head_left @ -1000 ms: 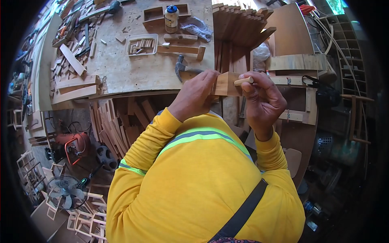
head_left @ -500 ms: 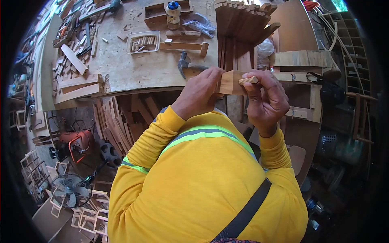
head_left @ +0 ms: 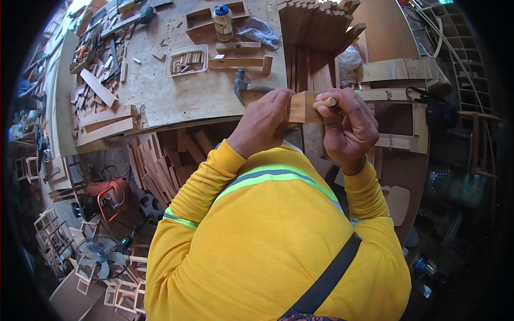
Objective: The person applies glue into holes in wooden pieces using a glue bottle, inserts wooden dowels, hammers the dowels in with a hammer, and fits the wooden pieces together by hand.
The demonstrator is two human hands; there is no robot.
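Observation:
My left hand (head_left: 261, 122) grips a wooden piece (head_left: 303, 108) by its left side, just in front of the workbench edge. Between the thumb and fingers of my right hand (head_left: 350, 124) is a short wooden dowel (head_left: 324, 103), held at the right end of that piece. I cannot tell whether the dowel touches the wood or sits in a hole. Beyond my left hand a claw hammer (head_left: 242, 85) lies on the bench, its handle partly hidden. A white tray (head_left: 205, 68) of similar dowels stands farther back.
On the workbench (head_left: 176, 101) are a glue bottle (head_left: 223, 23), a crumpled plastic bag (head_left: 261, 31), a narrow wooden part (head_left: 238, 62) and scraps at left. Stacked boards (head_left: 316, 32) rise at the right. Below stand a red compressor (head_left: 110, 195) and a fan (head_left: 101, 258).
The view has shifted slightly. Both hands keep nearly the same pose, with the dowel still at the right end of the wooden piece.

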